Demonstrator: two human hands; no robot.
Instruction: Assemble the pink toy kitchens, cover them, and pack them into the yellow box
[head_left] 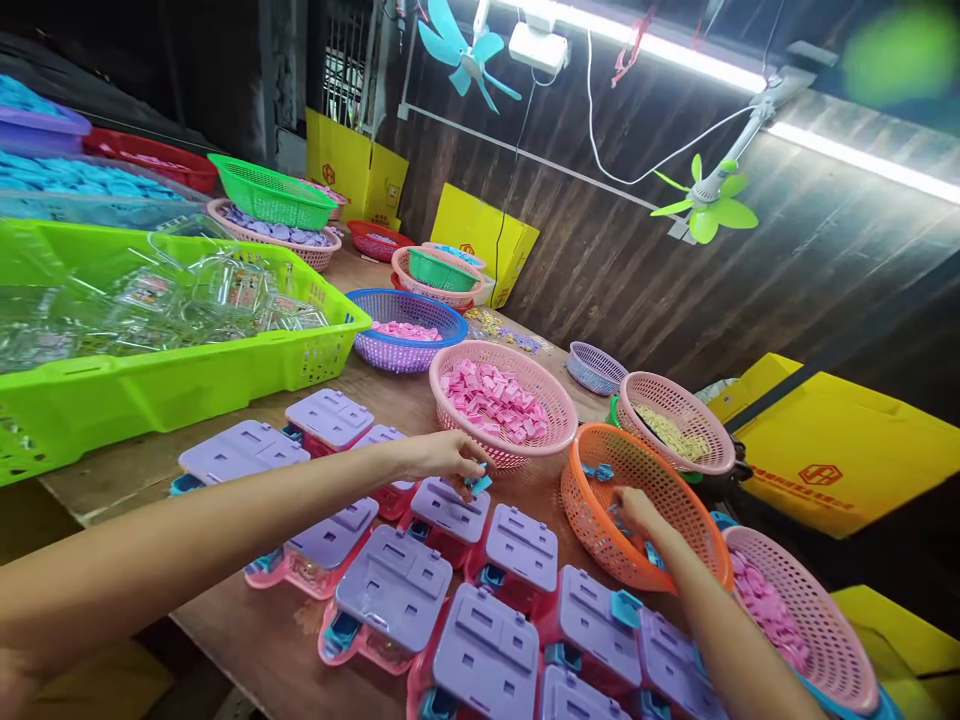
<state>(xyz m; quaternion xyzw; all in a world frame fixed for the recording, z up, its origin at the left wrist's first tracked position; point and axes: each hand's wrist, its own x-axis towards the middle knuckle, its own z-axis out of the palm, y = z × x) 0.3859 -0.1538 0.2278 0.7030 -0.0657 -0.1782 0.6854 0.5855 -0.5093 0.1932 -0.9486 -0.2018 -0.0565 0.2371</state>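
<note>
My left hand (pixel 450 462) pinches a small teal plastic piece (pixel 480 483), just above a lilac-lidded box (pixel 450 508) on the table. My right hand (pixel 639 512) reaches down into an orange basket (pixel 600 445), where a few teal pieces (pixel 598 472) lie scattered. Its fingers are curled near the pieces at the basket bottom; what they hold, if anything, is hidden. Several similar boxes with pink bodies stand in rows below my hands. One lid (pixel 600 610) has a loose-looking teal piece (pixel 625 608) on it.
Beyond my left hand sits a pink basket (pixel 442 400) of pink pieces (pixel 495 402). A green crate (pixel 300 365) of clear plastic parts stands at the left. More baskets line the back, and another pink basket (pixel 832 630) is at the right. Yellow cartons (pixel 855 440) stand against the wall.
</note>
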